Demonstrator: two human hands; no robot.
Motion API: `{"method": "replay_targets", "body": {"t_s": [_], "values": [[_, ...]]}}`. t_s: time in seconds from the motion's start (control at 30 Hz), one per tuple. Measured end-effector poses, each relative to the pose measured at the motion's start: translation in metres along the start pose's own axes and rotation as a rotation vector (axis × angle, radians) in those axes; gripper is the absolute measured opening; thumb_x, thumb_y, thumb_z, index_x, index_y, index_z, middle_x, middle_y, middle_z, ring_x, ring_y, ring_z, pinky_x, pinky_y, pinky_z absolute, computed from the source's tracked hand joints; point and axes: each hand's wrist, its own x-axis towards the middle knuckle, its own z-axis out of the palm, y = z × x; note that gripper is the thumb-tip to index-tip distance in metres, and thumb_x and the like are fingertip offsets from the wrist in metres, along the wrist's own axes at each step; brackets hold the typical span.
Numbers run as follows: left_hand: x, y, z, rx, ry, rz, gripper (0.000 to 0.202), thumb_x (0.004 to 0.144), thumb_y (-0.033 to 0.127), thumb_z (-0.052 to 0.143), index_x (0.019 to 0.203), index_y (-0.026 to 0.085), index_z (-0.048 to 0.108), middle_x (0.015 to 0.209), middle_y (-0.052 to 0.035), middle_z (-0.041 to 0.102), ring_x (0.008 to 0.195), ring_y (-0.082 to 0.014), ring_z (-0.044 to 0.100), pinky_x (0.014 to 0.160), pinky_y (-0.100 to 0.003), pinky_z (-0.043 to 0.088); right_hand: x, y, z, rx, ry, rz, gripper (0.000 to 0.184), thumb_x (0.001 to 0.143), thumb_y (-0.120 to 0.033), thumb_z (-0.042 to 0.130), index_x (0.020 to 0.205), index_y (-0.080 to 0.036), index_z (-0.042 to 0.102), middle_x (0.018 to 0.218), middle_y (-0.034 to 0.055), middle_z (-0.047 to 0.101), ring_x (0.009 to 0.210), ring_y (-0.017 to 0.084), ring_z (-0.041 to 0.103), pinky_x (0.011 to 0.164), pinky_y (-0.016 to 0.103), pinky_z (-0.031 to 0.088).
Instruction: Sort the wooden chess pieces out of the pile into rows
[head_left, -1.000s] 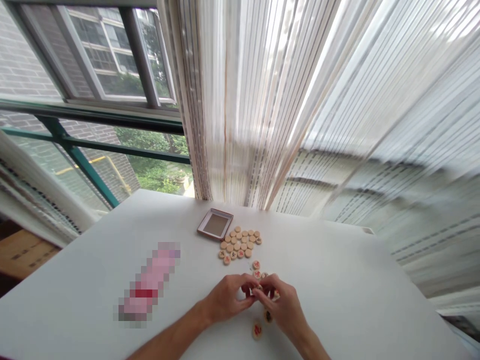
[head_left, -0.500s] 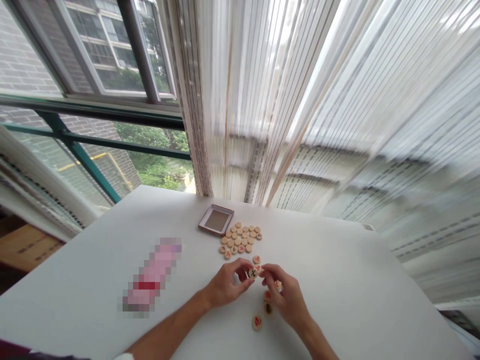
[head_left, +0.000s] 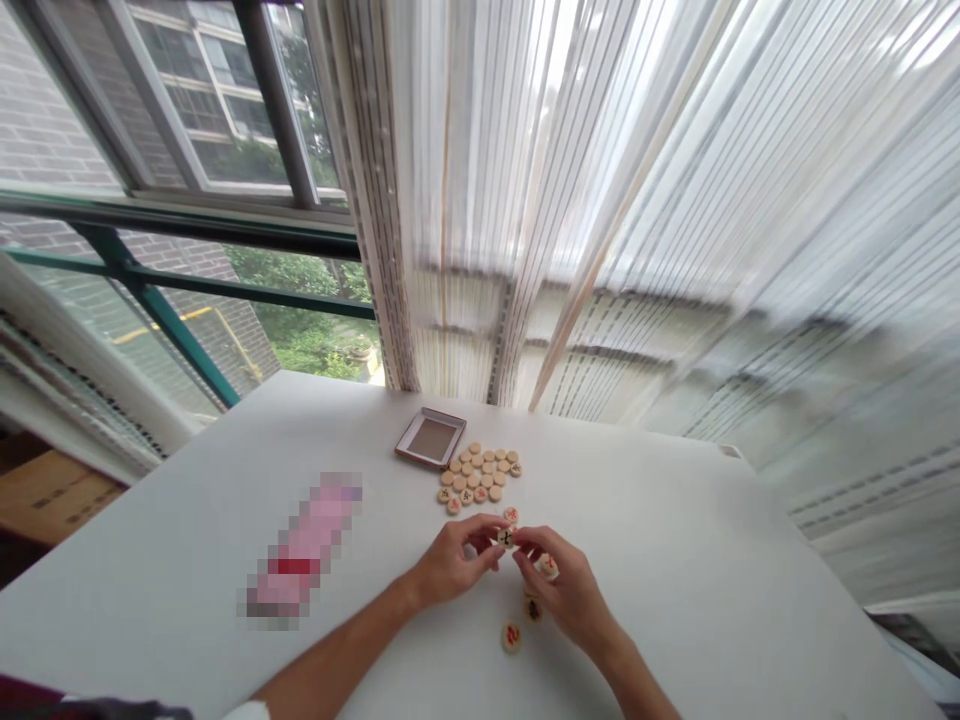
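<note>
Wooden black-marked piece (head_left: 506, 538) is pinched between your left hand (head_left: 450, 565) and right hand (head_left: 570, 595), just above the white worktop (head_left: 675, 560), nearer than the pile of pieces (head_left: 480, 477).

No writing is legible. The lifted disc (head_left: 506, 538) bears a black character and the second disc (head_left: 547, 566) beside it a red one, both too small to read. Toward the near edge of the table (head_left: 675, 560), a loose disc (head_left: 511, 636) carries a red mark. The front row of the disc cluster (head_left: 480, 480) shows red and black marks, equally unreadable.
</note>
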Motion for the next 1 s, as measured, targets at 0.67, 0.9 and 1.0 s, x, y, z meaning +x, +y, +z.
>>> {"method": "replay_targets", "body": {"t_s": [0.67, 0.9, 1.0], "values": [[0.004, -0.012, 0.003, -0.303, -0.093, -0.13, 0.038, 0.081, 0.039, 0.071, 0.105, 0.011, 0.061, 0.088, -0.0107, 0.072, 0.066, -0.0146, 0.067, 0.065, -0.027, 0.054, -0.001, 0.003, 0.011, -0.09, -0.048, 0.001, 0.012, 0.092, -0.025, 0.058, 0.103, -0.025, 0.063, 0.093, 0.0027, 0.066, 0.08, 0.015, 0.061, 0.071, 0.025, 0.052], [0.004, -0.009, 0.009, -0.289, -0.038, -0.163, 0.035, 0.076, 0.041, 0.075, 0.087, 0.01, 0.062, 0.082, -0.0098, 0.073, 0.063, -0.0134, 0.065, 0.06, -0.023, 0.051, -0.002, 0.006, 0.017, -0.162, -0.073, -0.031, 0.014, 0.089, -0.017, 0.058, 0.1, -0.025, 0.062, 0.092, 0.0028, 0.062, 0.077, 0.014, 0.059, 0.073, 0.028, 0.05], [0.003, -0.005, 0.007, -0.259, -0.057, -0.156, 0.035, 0.082, 0.043, 0.069, 0.09, 0.01, 0.064, 0.084, -0.0102, 0.073, 0.063, -0.013, 0.064, 0.06, -0.023, 0.05, -0.003, 0.009, 0.019, -0.173, -0.074, -0.012, 0.016, 0.088, -0.016, 0.06, 0.101, -0.026, 0.061, 0.091, 0.0022, 0.061, 0.077, 0.014, 0.058, 0.073, 0.028, 0.05]]}}
